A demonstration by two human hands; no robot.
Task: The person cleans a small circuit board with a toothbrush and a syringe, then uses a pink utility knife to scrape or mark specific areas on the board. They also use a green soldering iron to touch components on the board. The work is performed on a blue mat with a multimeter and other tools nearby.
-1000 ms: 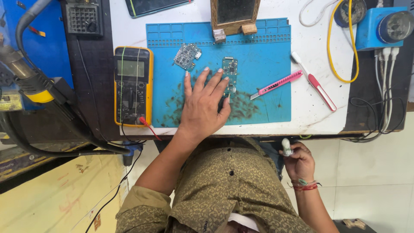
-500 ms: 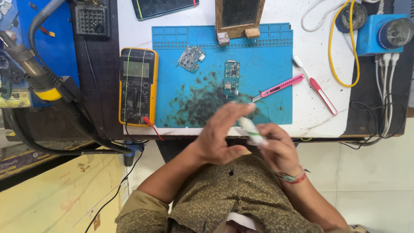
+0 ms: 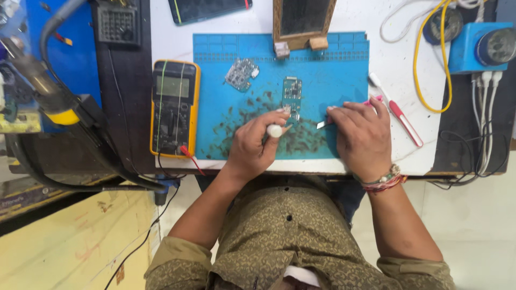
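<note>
Circuit board: a small green circuit board (image 3: 291, 92) lies flat near the middle of the blue work mat (image 3: 344, 64), upright in the view, its lower end just beside the left fingertips.
White tool: a slim white-tipped tool (image 3: 275, 130) sits in the left hand, its rounded end toward the camera and its far end aimed at the board's lower edge; whether it touches the board cannot be told.
Left hand: the left hand (image 3: 257, 145) rests on the mat below the board, its grip curled and pinching the white tool.
Right hand: the right hand (image 3: 363, 135) lies on the mat's right edge, fingers closed over a pink craft knife (image 3: 323, 124) whose metal blade pokes out to the left, well short of the board.
Second board: a grey irregular board (image 3: 241, 73) lies up and left of the green one, apart from it.
Mat: dark smudges cover its lower middle, around the left hand.
Multimeter: a yellow multimeter (image 3: 174, 107) lies just left of the mat, on the surface (image 3: 398, 64).
Red pen: a red and white pen-like tool (image 3: 402, 119) lies right of the right hand.
</note>
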